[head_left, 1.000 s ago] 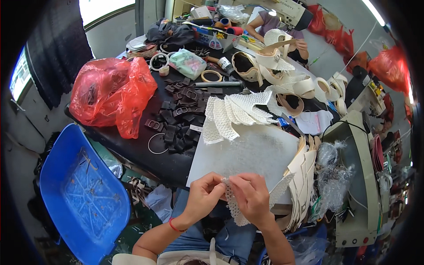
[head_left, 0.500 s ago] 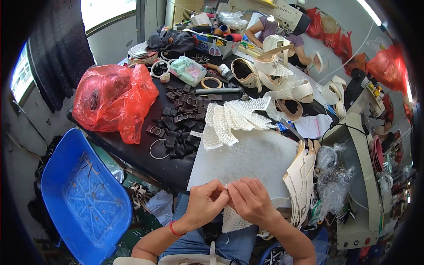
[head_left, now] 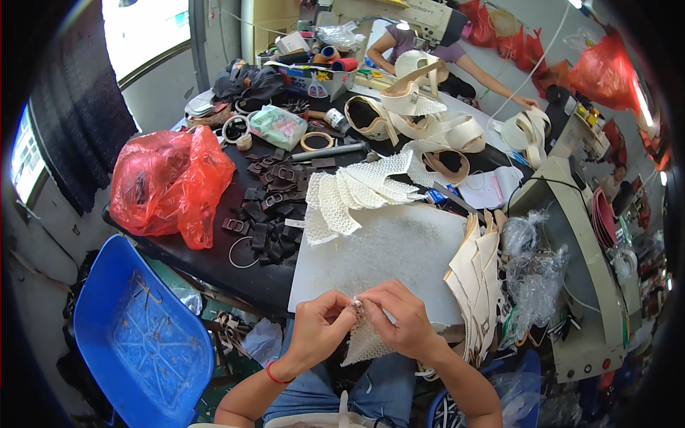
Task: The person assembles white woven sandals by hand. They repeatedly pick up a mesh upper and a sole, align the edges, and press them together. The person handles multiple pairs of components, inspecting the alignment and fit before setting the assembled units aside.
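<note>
A cream woven mesh piece hangs above my lap, at the near edge of a white board. My left hand pinches its upper edge between thumb and fingers. Close beside it, my right hand grips the same edge, thumb and fingertips pressed together. A small white bit shows between the fingertips; its detail is too small to make out. Several similar mesh pieces lie overlapped on the board's far side. To the right of the board stands a bundle of cream flat strips.
Dark buckled straps and a red plastic bag cover the table's left. A blue tub is at lower left. Cream strap rolls sit at the back, and a co-worker's arm reaches there. Clear plastic wrap lies right.
The view has shifted slightly. My hands still hold the mesh piece, with its pinched edge now more visible. The co-worker's arm has stretched right toward a cream strap roll.
</note>
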A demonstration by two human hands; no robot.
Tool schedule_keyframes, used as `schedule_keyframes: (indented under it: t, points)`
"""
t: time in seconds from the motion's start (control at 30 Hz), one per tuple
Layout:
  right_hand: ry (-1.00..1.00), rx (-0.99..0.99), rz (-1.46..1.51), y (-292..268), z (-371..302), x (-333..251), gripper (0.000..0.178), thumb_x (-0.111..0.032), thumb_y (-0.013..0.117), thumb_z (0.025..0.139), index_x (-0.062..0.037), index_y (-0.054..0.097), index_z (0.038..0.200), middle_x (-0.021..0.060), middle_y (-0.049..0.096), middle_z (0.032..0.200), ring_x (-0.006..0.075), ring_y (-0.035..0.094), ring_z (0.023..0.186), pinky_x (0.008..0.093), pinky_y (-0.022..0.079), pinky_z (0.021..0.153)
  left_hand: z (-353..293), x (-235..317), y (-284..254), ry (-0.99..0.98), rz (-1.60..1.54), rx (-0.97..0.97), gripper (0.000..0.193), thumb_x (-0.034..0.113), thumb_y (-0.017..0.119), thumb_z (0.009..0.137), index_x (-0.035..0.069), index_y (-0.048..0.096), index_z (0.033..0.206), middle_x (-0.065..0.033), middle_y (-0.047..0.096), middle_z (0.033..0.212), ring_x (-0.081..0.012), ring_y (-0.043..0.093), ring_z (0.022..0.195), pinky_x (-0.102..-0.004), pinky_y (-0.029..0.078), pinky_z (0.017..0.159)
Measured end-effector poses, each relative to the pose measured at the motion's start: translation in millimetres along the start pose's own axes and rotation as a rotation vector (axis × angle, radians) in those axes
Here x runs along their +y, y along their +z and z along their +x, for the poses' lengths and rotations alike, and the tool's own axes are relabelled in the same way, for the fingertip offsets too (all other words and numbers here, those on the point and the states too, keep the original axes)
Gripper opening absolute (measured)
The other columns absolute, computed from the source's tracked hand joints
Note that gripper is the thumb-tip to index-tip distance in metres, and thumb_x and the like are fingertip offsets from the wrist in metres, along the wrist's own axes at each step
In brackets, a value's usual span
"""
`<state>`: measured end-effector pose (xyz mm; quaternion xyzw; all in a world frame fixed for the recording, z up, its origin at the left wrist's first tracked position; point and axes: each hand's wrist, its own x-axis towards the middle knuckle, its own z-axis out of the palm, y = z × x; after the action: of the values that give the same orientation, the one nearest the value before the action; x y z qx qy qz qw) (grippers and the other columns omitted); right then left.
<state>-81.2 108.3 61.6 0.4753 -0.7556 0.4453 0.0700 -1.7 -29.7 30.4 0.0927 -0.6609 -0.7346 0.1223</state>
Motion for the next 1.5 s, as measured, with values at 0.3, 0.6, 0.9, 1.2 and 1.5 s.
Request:
schedule_keyframes:
  t: [0.3, 0.6, 0.9, 1.2, 1.5]
  points:
    - [0.121, 0.287, -0.375, -15, -29, -4, 0.006, -0.003, 0.061, 0.078, -0.0025, 0.056, 0.08, 0.011, 0.056, 0.08, 0.0278, 0.053, 0.075, 0.0376, 0.041, 0.069, 1, 6, 17, 0.011, 0.145, -0.133, 0.013, 0.007, 0.052, 0.088, -0.005, 0.057, 0.092, -0.0027, 0.061, 0.068, -0.0048, 0.055, 0.065, -0.021, 0.045, 0.056]
    - [0.869, 0.694, -0.313, -98, -164, -47, 0.011, 0.001, 0.062, 0.077, 0.0014, 0.061, 0.088, 0.0152, 0.062, 0.09, 0.0305, 0.06, 0.082, 0.0337, 0.047, 0.076, 51, 83, 25, 0.586, 0.451, -0.145, 0.012, 0.0, 0.044, 0.09, 0.0, 0.052, 0.098, -0.007, 0.057, 0.077, -0.0142, 0.055, 0.066, -0.0246, 0.044, 0.061]
    - [0.698, 0.518, -0.363, -147, -175, 41, 0.029, -0.019, 0.062, 0.081, 0.003, 0.061, 0.1, 0.0196, 0.061, 0.104, 0.0335, 0.058, 0.094, 0.0365, 0.045, 0.083, 137, 13, 128, 1.061, 1.093, -0.847, 0.029, 0.013, 0.058, 0.082, 0.007, 0.055, 0.11, -0.013, 0.055, 0.107, -0.0306, 0.047, 0.11, -0.0425, 0.034, 0.099]
    - [0.804, 0.483, -0.478, -141, -157, 101, 0.058, -0.034, 0.068, 0.076, -0.0006, 0.049, 0.119, 0.0207, 0.057, 0.103, 0.0326, 0.055, 0.095, 0.0386, 0.043, 0.084, 101, -25, 53, 0.481, 1.179, -0.774, 0.053, 0.037, 0.036, 0.094, 0.002, 0.036, 0.133, -0.0231, 0.024, 0.143, -0.0379, 0.017, 0.134, -0.0501, 0.008, 0.109]
    - [0.534, 0.657, -0.651, -166, -125, 58, 0.051, -0.025, 0.072, 0.072, -0.0007, 0.055, 0.113, 0.0152, 0.052, 0.102, 0.0288, 0.056, 0.086, 0.0351, 0.047, 0.076, 103, 9, 51, 0.535, 1.026, -0.692, 0.042, 0.028, 0.051, 0.088, 0.004, 0.048, 0.123, -0.0201, 0.039, 0.133, -0.0392, 0.025, 0.13, -0.0487, 0.019, 0.107]
